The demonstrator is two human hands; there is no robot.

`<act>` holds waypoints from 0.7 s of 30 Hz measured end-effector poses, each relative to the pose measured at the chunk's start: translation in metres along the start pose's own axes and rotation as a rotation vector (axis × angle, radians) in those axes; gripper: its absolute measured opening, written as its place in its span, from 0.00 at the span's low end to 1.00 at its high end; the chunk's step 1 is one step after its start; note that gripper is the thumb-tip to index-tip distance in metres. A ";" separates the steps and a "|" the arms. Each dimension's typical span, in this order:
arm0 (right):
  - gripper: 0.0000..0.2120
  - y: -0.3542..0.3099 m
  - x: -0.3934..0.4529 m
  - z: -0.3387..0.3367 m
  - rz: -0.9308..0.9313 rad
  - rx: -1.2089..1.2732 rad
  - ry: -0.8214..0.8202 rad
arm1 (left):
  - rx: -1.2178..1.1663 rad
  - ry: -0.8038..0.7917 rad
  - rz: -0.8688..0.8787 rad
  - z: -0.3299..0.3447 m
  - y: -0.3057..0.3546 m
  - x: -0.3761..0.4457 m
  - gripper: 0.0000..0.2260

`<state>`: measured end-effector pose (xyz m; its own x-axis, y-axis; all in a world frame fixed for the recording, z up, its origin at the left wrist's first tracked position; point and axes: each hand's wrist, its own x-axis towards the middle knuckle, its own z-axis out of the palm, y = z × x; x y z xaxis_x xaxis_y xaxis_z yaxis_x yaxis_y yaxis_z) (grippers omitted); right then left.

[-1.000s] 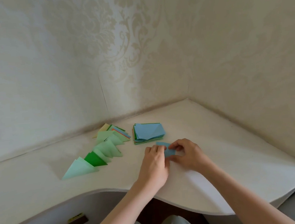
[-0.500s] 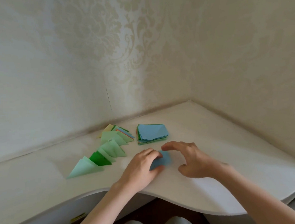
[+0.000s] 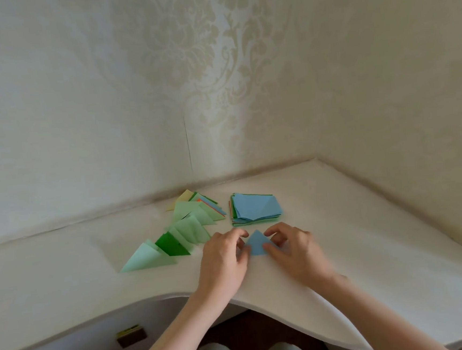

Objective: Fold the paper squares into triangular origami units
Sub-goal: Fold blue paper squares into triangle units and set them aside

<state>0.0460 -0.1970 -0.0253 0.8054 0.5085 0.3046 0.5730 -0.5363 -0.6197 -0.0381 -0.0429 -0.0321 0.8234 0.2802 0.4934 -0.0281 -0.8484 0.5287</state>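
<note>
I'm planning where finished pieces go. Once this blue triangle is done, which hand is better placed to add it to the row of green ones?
Probably the left hand: it holds the blue triangle's left corner and lies next to the green folded triangles. The right hand would have to cross over.

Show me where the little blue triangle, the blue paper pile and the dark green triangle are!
little blue triangle (image 3: 256,243): head view, middle of its face.
blue paper pile (image 3: 255,206): head view, top sheet.
dark green triangle (image 3: 171,245): head view, its visible face.
</note>
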 end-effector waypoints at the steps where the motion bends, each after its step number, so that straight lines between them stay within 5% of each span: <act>1: 0.09 -0.001 0.001 0.002 0.014 -0.002 0.012 | 0.023 0.012 -0.006 0.003 0.002 0.001 0.08; 11: 0.15 0.000 0.008 0.010 0.132 0.022 0.010 | 0.048 0.030 -0.108 0.014 -0.001 0.002 0.11; 21: 0.10 0.007 0.008 -0.008 0.145 0.196 -0.083 | -0.036 -0.028 -0.170 0.003 -0.009 -0.002 0.09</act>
<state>0.0579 -0.2018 -0.0218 0.8572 0.4937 0.1463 0.4051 -0.4711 -0.7836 -0.0376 -0.0370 -0.0400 0.8334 0.4051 0.3760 0.0926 -0.7730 0.6276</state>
